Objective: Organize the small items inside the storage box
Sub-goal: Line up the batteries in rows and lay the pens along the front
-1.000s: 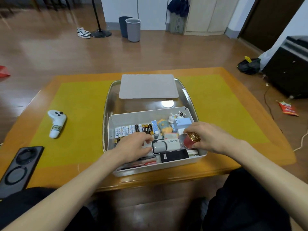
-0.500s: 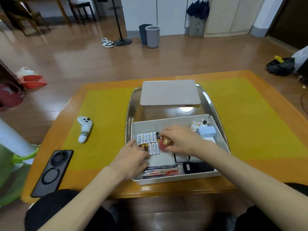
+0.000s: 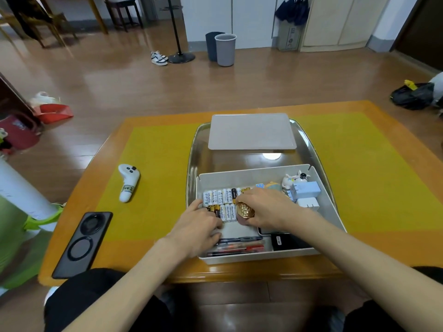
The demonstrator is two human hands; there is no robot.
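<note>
A pale grey storage box [image 3: 330,207] sits on a steel tray [image 3: 193,149] near the table's front edge. Inside it, white and dark batteries [image 3: 219,196] lie in rows at the left. My right hand [image 3: 266,208] grips a small red jar with a gold lid [image 3: 245,210] beside the batteries. My left hand [image 3: 199,230] rests in the box's front left corner, fingertips on the lower batteries. Pens [image 3: 239,245] lie along the front wall. White and blue chargers [image 3: 306,191] and a small figurine [image 3: 293,179] fill the right back corner.
The box's flat lid [image 3: 251,131] lies on the far end of the tray. A white game controller [image 3: 128,182] and a black phone [image 3: 82,243] lie on the table [image 3: 383,176] to the left. Bins, shoes and bags stand on the floor beyond.
My right hand carried the gold-lidded jar from the box's right side leftward to the batteries. My left hand stayed in the front left corner. The camera tilted up and left.
</note>
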